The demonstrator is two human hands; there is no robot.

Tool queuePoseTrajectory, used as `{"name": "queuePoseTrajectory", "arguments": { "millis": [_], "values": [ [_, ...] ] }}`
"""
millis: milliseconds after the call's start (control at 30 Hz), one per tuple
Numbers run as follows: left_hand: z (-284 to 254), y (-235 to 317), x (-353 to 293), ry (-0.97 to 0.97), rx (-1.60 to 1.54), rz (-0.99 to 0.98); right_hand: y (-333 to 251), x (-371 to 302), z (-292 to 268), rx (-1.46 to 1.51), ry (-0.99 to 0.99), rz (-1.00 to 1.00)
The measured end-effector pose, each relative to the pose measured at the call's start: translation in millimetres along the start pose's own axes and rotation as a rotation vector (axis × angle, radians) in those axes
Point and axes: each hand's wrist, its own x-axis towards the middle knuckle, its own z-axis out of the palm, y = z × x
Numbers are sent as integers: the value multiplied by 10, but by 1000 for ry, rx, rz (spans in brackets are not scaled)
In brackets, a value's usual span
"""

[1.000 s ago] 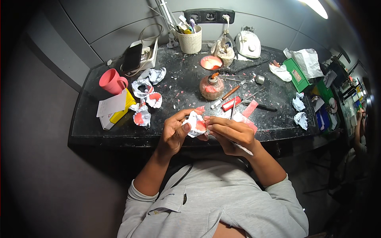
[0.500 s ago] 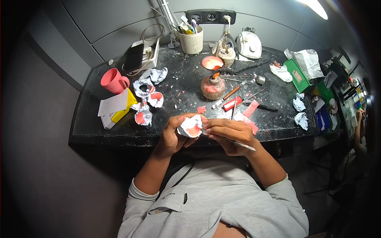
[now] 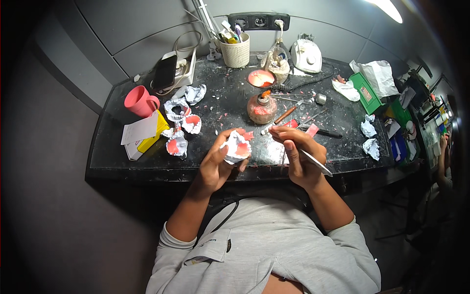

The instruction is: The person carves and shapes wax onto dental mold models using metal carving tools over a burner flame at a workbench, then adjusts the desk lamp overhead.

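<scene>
My left hand [image 3: 214,165] is closed around a white plaster dental cast [image 3: 232,156], its pink wax [image 3: 242,149] turned up toward me. Just right of it, apart from the cast, my right hand [image 3: 306,152] grips a flat metal spatula [image 3: 317,163] whose end sticks out toward the lower right. A second thin metal tool [image 3: 283,158] shows below its fingers; whether the hand holds it I cannot tell. A pink wax piece [image 3: 249,135] lies just beyond the cast. Past my hands, a spirit burner [image 3: 262,110] burns with an orange flame.
Several plaster casts [image 3: 191,123] lie at left by a pink mug [image 3: 141,101] and yellow box [image 3: 155,134]. A pan of melted pink wax [image 3: 261,78] stands behind the burner. Beyond my right hand lie a wood-handled tool [image 3: 286,113] and black pen [image 3: 329,132]. Two casts [image 3: 370,149] sit far right.
My right hand has drawn away from the cast to the right and turned, its thumb now showing. The cast has tilted in my left hand and moved slightly.
</scene>
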Motion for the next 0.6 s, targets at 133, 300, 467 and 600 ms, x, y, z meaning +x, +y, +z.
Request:
{"name": "queuePoseTrajectory", "arguments": {
  "millis": [133,300,467,600],
  "values": [
    [3,-38,-49,17,259,114,-55,11,-2,5,-29,50],
    [-10,-52,-56,-57,310,151,-124,28,43,-163,-244,-104],
    [-28,-52,-69,-67,292,152,-107,19,108,-175,-221,-172],
    [-33,-58,-64,-80,295,150,-102,7,112,-183,-252,-162]
  ]
}}
